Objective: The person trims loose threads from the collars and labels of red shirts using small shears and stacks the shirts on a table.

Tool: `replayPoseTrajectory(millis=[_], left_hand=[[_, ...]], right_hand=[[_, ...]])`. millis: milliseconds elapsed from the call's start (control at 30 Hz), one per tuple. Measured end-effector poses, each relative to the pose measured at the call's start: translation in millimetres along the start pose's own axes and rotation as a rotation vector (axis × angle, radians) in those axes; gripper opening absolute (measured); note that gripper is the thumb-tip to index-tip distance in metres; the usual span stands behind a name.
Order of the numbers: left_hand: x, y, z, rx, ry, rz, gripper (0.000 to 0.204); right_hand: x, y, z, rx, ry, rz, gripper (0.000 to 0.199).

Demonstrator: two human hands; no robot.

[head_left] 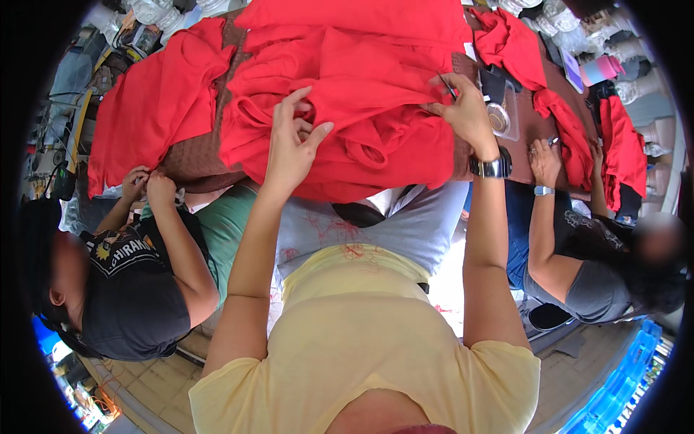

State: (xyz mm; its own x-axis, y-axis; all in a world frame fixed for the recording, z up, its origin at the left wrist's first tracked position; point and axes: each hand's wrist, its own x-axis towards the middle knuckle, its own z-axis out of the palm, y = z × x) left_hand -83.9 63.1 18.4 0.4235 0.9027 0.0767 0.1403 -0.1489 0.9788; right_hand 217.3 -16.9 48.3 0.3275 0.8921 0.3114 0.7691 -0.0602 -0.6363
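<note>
Closest to the lens is the wearer's own yellow T-shirt, so going left to right from there. A co-worker in a black printed T-shirt has both hands at the edge of a red cloth on the brown-covered table.

Next is the wearer's left hand, fingers and thumb spread apart over the bunched red garment, which is heaped mid-table and hangs over the near edge. Honestly, I'd get that hand pinching the fabric and pull it flat, because folds hide seams. Loose red threads lie on the lap, so brush those off now and then.

The right hand has its fingers closed around a slim dark tool; can't tell whether the fingertips also grip cloth. I'd keep the point angled away from the fabric, or you risk a nick. Past the wristwatch there's a clear plastic tub, handy for parking small bits, then another co-worker's hand by more red fabric.
</note>
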Motion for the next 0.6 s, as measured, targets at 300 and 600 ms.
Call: replayPoseTrajectory(millis=[300, 600], left_hand=[[12, 24, 35, 0.584, 0.162, 0.680, 0.037], [39, 9, 43, 0.563, 0.076, 0.640, 0.026]], right_hand=[[-38, -68, 44, 0.181, 0.192, -0.221, 0.033], [-24, -42, 68, 0.284, 0.074, -0.074, 0.012]])
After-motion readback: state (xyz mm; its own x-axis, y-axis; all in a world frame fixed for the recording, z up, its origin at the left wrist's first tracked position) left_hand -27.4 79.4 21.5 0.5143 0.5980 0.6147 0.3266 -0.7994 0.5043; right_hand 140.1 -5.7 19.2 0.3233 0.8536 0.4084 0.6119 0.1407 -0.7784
